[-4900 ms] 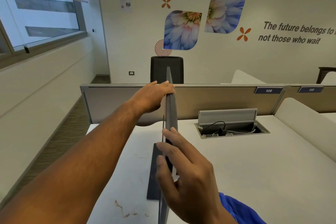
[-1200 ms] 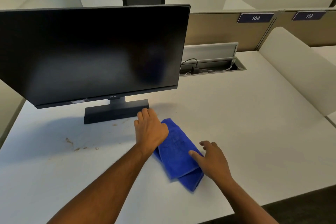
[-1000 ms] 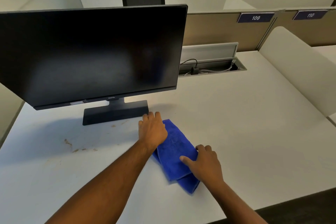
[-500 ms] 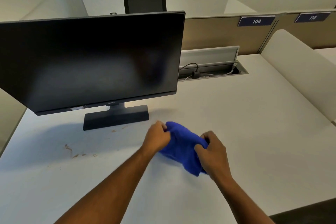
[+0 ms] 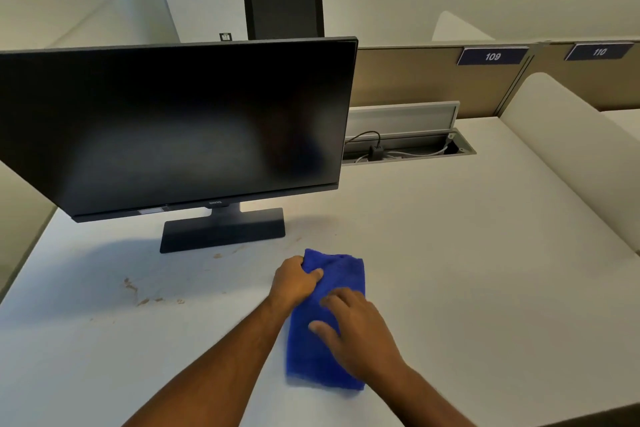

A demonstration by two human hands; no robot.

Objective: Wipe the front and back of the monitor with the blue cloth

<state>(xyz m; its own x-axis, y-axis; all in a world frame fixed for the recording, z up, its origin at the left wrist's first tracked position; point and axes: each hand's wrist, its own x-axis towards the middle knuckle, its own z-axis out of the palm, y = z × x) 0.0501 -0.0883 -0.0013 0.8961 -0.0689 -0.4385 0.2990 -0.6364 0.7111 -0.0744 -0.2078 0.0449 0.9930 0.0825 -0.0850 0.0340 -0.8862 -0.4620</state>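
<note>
The black monitor (image 5: 180,125) stands on its flat base (image 5: 221,230) at the left of the white desk (image 5: 467,253), its dark screen facing me. In front of the base lies the blue cloth (image 5: 343,274), folded into a long strip. My left hand (image 5: 294,282) grips the cloth's far left corner with curled fingers. My right hand (image 5: 353,326) rests flat on the middle of the cloth, fingers spread. The near part of the cloth is partly hidden under my right hand.
An open cable tray (image 5: 408,146) with wires sits behind the monitor's right side. A brown partition (image 5: 433,80) with labels 109 and 110 runs along the back. A white curved divider (image 5: 568,156) bounds the right. Brown stains (image 5: 145,298) mark the desk at left. A black chair (image 5: 284,10) stands beyond.
The monitor went from edge-on to facing me. Both hands lifted and bunched the cloth half a second ago; now it lies flat as a folded strip, my right hand flat on it.
</note>
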